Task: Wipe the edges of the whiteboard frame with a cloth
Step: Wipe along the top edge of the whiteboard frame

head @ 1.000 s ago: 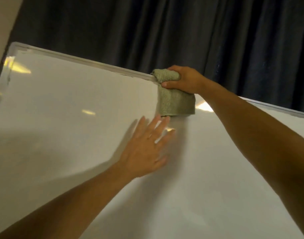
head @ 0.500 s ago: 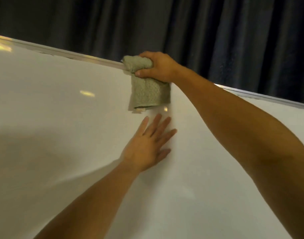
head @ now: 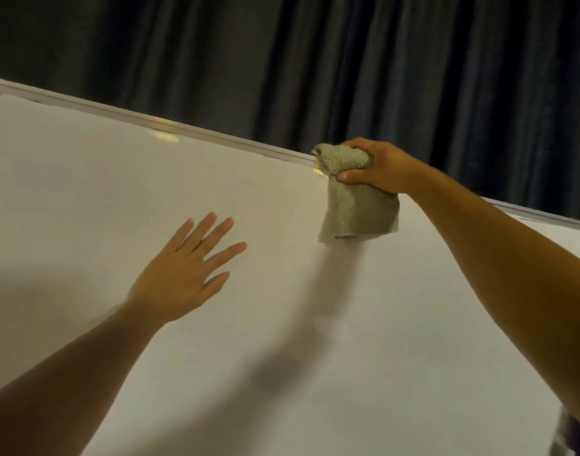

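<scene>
Whiteboard frame (head: 216, 134): its top edge runs as a pale metallic strip from the upper left of the frame down toward the right edge, with the white board surface (head: 84, 192) below it and a dark pleated curtain (head: 348, 60) behind.

Cloth (head: 357, 209): grey-green towelling, bunched over the top edge right of centre, its loose end hanging down over the board face.

Right hand (head: 377, 167): fingers curled over the top of the frame, thumb in front, clamping the bunched cloth against the edge. Contact with the strip appears firm.

Left hand (head: 186, 274): fingers spread, holding nothing, at centre left. It looks to lie flat on the board as a brace, though actual contact cannot be confirmed.

Assessment: the step in hand is the pass along the top edge. The next move calls for sliding the clamped cloth along the strip with pressure maintained, keeping the wad folded over both faces of the edge, while the free hand steadies the board against tipping.
</scene>
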Demonstrator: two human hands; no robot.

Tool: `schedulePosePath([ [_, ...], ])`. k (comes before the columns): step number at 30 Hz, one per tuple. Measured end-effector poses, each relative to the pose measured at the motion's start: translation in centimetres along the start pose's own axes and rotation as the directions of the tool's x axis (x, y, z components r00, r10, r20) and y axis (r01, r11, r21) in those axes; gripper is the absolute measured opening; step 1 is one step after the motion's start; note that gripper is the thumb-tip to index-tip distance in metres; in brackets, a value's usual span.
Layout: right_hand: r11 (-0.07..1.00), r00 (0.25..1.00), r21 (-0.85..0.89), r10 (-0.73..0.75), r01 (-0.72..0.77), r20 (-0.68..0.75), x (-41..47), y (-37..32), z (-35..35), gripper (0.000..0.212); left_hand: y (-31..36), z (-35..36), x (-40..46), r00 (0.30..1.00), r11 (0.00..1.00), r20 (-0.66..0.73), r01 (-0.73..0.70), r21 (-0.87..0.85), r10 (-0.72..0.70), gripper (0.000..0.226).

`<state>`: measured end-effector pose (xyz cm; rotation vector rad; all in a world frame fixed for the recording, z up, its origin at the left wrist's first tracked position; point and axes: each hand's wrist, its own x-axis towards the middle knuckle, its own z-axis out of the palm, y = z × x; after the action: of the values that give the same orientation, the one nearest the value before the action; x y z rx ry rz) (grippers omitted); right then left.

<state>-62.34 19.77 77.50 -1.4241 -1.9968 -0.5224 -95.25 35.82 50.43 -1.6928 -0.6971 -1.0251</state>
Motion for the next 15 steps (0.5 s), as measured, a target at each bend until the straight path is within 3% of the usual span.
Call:
schedulePosePath([
  [4,0.994,0.994,0.008,0.111,-0.111,-0.017,-3.2,4.0,-2.7,0.055,2.1,-0.7,0.2,0.998,0.998,0.007,0.069,-0.004,-0.069,0.065],
  [8,0.990,0.990,-0.007,0.138,-0.138,-0.038,-4.2,4.3,-3.5,0.059,10.9,-2.9,4.2,0.920,0.918,-0.040,0.385,-0.096,-0.390,0.068],
  [12,0.981,0.992,-0.151,0.118,-0.123,-0.039,-4.5,3.8,-4.1,0.083,23.2,-5.3,13.3,0.954,0.924,-0.167,0.182,-0.337,-0.249,0.074],
  [15,0.980,0.995,-0.171,0.096,-0.099,-0.026,-4.7,4.1,-4.4,0.083,28.2,-5.0,15.4,0.949,0.882,-0.014,0.289,-0.371,-0.316,0.074],
])
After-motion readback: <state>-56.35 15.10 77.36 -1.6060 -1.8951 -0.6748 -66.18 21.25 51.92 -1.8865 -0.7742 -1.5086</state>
